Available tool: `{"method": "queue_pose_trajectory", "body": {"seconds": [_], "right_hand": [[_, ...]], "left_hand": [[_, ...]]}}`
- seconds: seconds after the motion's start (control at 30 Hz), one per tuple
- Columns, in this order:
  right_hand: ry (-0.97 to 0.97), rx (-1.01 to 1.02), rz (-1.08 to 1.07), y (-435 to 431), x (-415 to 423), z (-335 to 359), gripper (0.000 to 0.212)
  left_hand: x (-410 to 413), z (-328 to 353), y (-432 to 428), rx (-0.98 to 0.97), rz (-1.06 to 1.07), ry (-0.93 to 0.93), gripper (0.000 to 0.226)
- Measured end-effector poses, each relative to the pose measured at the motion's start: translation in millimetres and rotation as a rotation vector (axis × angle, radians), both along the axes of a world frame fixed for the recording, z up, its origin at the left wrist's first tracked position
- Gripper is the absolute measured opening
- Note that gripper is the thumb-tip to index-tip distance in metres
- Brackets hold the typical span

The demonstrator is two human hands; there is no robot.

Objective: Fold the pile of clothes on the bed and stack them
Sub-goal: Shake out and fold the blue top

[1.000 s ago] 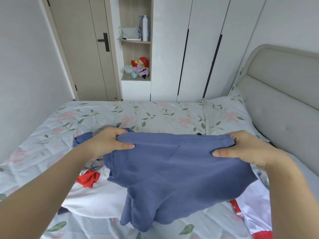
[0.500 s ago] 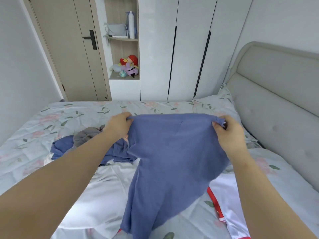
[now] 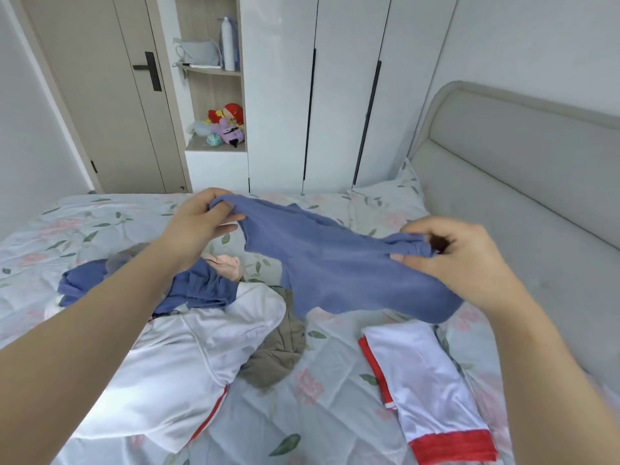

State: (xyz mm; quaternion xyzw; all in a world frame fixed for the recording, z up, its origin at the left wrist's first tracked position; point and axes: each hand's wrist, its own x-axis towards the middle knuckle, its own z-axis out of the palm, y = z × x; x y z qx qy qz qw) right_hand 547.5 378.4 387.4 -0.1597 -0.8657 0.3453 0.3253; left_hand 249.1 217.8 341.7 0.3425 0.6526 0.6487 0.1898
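Sagging blue garment (image 3: 335, 273), both ends bunched

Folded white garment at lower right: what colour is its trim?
Red, on the folded white garment; head view.

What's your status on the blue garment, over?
Left hand, right hand each pinch the blue garment, held up. Folded white-and-red garment on the bed, right; unfolded pile left.

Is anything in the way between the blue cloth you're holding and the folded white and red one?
Nothing visible. The left hand and right hand hold the blue cloth garment up; the folded white garment with red trim lies nearer, with only floral bedsheet between.
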Motion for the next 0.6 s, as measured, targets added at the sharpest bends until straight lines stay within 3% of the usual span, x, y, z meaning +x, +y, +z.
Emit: {"method": "queue_pose_trajectory", "body": {"seconds": [0.13,0.27,0.37,0.47,0.6], "right_hand": [[-0.375,-0.070,0.120,-44,27,-78,0.006],[-0.736,-0.035,0.105,-98,49,-185,0.007],[-0.955,-0.023,0.000,-142,70,-267,0.017],[-1.111,-0.033,-0.063,-184,94,-335,0.023],[-1.204,-0.065,-0.064,-221,116,-395,0.025]], "left_hand": [[19,-74,-48,-0.335,-0.086,0.125,0.016],[55,-162,-96,-0.659,-0.167,0.257,0.018],[85,-232,-126,-0.852,-0.264,0.253,0.022],[112,-296,-152,-0.995,-0.241,0.091,0.023],[151,-352,-183,-0.997,-0.064,-0.216,0.025]]}}
